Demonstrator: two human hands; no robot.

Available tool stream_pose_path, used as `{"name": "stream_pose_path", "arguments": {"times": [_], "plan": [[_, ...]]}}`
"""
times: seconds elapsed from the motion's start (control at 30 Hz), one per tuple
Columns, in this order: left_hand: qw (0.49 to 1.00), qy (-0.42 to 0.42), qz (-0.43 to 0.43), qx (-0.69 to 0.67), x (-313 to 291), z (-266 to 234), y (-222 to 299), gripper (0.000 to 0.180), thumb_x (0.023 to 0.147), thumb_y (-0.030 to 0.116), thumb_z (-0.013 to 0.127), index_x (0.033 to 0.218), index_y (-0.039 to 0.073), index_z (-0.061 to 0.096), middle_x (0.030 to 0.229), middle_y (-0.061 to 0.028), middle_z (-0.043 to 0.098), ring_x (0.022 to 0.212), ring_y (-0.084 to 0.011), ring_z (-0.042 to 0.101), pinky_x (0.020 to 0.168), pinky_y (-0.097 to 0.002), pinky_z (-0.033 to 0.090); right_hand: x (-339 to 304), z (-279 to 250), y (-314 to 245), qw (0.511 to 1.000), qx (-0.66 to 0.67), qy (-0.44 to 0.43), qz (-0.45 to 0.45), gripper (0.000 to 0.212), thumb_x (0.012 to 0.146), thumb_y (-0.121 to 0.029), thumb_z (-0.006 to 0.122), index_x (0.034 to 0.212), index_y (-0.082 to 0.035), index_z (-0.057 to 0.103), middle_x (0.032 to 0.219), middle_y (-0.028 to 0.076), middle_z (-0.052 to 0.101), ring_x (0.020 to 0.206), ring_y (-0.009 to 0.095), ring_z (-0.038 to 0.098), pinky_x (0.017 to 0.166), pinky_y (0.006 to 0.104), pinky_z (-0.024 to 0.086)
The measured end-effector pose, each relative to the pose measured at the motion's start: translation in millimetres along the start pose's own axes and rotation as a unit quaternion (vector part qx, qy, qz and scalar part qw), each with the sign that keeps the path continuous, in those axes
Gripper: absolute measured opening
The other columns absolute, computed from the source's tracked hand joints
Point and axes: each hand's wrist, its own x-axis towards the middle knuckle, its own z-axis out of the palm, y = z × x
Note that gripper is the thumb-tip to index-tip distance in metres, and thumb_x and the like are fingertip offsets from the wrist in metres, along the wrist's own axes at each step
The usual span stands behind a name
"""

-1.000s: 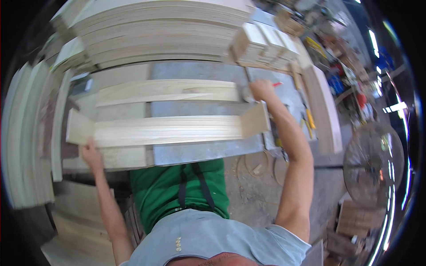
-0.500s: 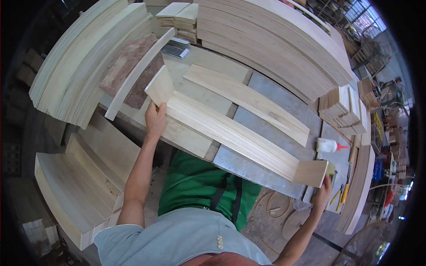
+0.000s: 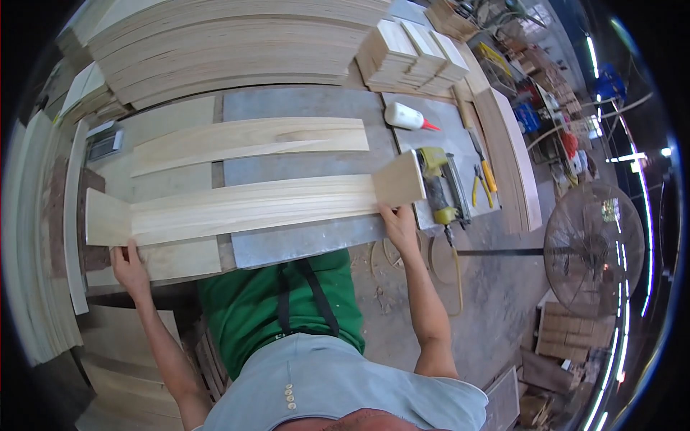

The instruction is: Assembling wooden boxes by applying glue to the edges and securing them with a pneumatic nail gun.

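A pale wooden frame, a long board with a short upright board at each end, lies across the worktable in front of me. My left hand grips its near left corner, thumb and fingers at the joint of the end board. At the near right corner, my right hand pinches the edge below the other end board. Just beyond the frame rests a loose, slightly curved wooden board, which neither hand touches. Right of the frame lies a green and black nail gun with a yellow air hose.
A white glue bottle with a red tip lies behind the nail gun. Yellow-handled pliers are farther right. Large board stacks border the far side, and small stacked blocks stand at the far right. A fan stands on the right.
My view has swung to the right, bringing the nail gun and fan into sight. Both hands stay at the frame's two ends; my right hand now holds it lower, under the end board.
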Motion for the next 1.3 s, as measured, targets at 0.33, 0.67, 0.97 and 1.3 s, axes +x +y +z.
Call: {"name": "stream_pose_path", "arguments": {"times": [0.33, 0.67, 0.97, 1.3], "plan": [[0.995, 0.076, -0.040, 0.054, 10, -13, -8, 0.023, 0.088, 0.019, 0.060, 0.093, -0.004, 0.059, 0.090, -0.0193, 0.059, 0.084, -0.0334, 0.058, 0.076, -0.0430, 0.045, 19, 42, -42, 0.997, 0.031, -0.055, -0.035, 0.027, 0.090, -0.020, 0.061, 0.096, 0.006, 0.064, 0.086, 0.011, 0.066, 0.079, 0.016, 0.057, 0.073, 0.0317, 0.046], [0.983, 0.098, -0.110, -0.105, -6, -10, 23, 0.055, 0.087, 0.002, 0.058, 0.137, -0.003, 0.035, 0.125, -0.0207, 0.045, 0.107, -0.0289, 0.057, 0.089, -0.0372, 0.048, 22, 58, -47, 0.997, 0.028, -0.070, -0.005, 0.030, 0.092, -0.019, 0.061, 0.105, 0.007, 0.060, 0.099, 0.015, 0.064, 0.090, 0.019, 0.057, 0.084, 0.0330, 0.044], [0.994, 0.083, -0.053, -0.044, -14, -2, 21, 0.061, 0.086, 0.000, 0.059, 0.140, -0.002, 0.031, 0.136, -0.0207, 0.035, 0.122, -0.0317, 0.046, 0.101, -0.0375, 0.042, 25, 62, -52, 0.998, 0.012, -0.059, -0.012, 0.030, 0.091, -0.017, 0.061, 0.108, 0.007, 0.058, 0.100, 0.014, 0.063, 0.091, 0.020, 0.057, 0.084, 0.0329, 0.045], [0.997, 0.052, -0.031, 0.051, -18, 0, 18, 0.056, 0.085, 0.008, 0.060, 0.137, -0.002, 0.039, 0.137, -0.0224, 0.037, 0.129, -0.0381, 0.036, 0.107, -0.0427, 0.032, 27, 62, -62, 0.997, 0.031, -0.071, -0.021, 0.028, 0.088, -0.015, 0.064, 0.107, 0.006, 0.059, 0.097, 0.012, 0.064, 0.088, 0.018, 0.058, 0.081, 0.0332, 0.046]]}}
